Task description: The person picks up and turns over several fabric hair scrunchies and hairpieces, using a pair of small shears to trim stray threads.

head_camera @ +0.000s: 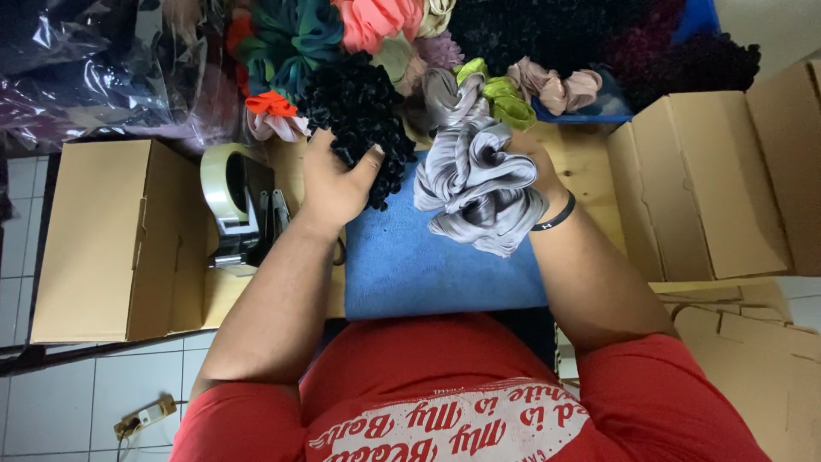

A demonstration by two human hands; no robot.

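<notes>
My left hand [335,184] rests on a bunch of black ruffled scrunchies [363,107], fingers curled around its lower edge. My right hand [540,167] grips a cluster of shiny grey satin scrunchies [479,184], which hides most of the fingers. A black band [558,218] circles my right wrist. Both hands are over a blue cloth pad [428,269] lying on a wooden table [586,167]. My red shirt fills the bottom of the view.
A heap of scrunchies in green [500,98], pink [376,19], orange [272,104], beige and dark colours lies behind. A tape dispenser [235,201] stands left of my left hand. Open cardboard boxes sit left [107,239] and right [710,188]. Plastic bags [94,68] lie top left.
</notes>
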